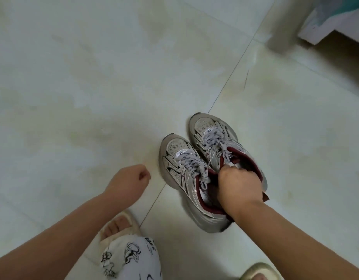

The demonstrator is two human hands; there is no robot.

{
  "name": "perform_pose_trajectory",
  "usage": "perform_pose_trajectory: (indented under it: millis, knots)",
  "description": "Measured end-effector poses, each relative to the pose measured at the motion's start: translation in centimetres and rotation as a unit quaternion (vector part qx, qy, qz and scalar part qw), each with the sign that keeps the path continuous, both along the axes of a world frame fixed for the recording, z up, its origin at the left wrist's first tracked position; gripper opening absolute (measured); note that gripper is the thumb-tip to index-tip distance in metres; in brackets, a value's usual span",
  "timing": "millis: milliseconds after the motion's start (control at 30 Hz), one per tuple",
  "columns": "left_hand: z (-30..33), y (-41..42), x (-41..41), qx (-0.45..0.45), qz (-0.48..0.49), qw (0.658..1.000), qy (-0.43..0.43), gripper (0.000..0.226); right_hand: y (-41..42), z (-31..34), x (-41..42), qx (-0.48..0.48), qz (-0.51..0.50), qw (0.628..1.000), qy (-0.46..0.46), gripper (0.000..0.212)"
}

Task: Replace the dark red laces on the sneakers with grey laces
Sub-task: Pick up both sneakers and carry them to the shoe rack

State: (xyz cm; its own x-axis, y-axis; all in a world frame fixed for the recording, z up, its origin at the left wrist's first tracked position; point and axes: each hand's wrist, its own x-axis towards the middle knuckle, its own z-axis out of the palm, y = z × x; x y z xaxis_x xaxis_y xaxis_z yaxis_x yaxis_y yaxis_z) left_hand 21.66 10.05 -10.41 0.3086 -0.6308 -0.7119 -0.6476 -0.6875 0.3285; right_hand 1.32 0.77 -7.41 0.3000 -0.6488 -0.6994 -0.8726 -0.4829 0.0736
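Observation:
Two silver-and-beige sneakers with dark red lining stand side by side, toes pointing away from me. Both carry pale grey laces with dark flecks: the left sneaker point(180, 168) and the right sneaker point(215, 136). My right hand point(239, 186) reaches down into the shoe openings, with its fingers curled over the inner collars of both sneakers and gripping them together. My left hand point(128, 182) hovers to the left of the pair, fingers curled into a loose fist with nothing in it. No dark red laces are in view.
Pale tiled floor point(94, 87) spreads all around. My feet in beige slippers point(118, 225) and a patterned trouser leg point(130, 257) are at the bottom. A white furniture edge point(324, 23) juts in at the top right.

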Motion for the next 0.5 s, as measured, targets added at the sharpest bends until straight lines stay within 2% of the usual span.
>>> perform_pose_trajectory:
  millis: [200, 500]
  knots:
    - [13.0, 2.1, 2.8, 0.007, 0.019, 1.000, 0.021, 0.013, 0.9, 12.2, 0.2, 0.049, 0.003, 0.999, 0.004, 0.010]
    - [37.3, 3.0, 5.6, -0.057, 0.108, 0.992, 0.032, 0.022, 0.5, 36.2, 3.4, 0.008, 0.033, 0.999, -0.027, 0.019]
